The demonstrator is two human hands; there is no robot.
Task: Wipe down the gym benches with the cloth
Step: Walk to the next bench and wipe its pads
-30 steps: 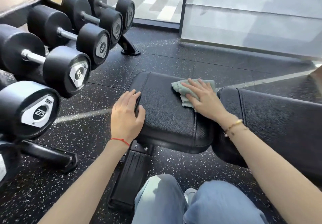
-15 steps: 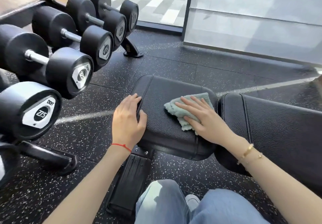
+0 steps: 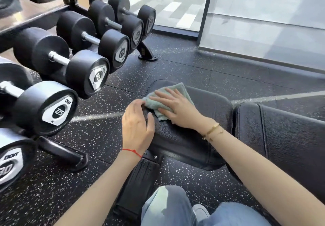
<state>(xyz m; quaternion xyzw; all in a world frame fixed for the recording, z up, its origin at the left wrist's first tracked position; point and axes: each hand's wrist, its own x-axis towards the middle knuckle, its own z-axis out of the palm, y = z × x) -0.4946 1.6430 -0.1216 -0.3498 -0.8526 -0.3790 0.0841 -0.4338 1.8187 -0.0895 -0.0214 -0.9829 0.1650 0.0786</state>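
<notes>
A black padded bench seat (image 3: pixel 207 120) sits low in the middle of the head view, with the longer back pad (image 3: pixel 284 137) to its right. A pale green cloth (image 3: pixel 158 102) lies crumpled on the seat's left part. My right hand (image 3: pixel 177 108) presses flat on the cloth, fingers spread toward the left. My left hand (image 3: pixel 137 129) grips the seat's left edge, its fingertips touching the cloth's corner.
A rack of black dumbbells (image 3: pixel 84 71) stands close on the left, with its foot (image 3: pixel 147 55) on the speckled rubber floor (image 3: pixel 175 64). The bench's base bar (image 3: pixel 139 187) runs toward my knees (image 3: pixel 168 208). Glass panels (image 3: pixel 263 23) close off the far side.
My right hand has slid the cloth leftward across the seat until it meets my left hand. The view has shifted right and down.
</notes>
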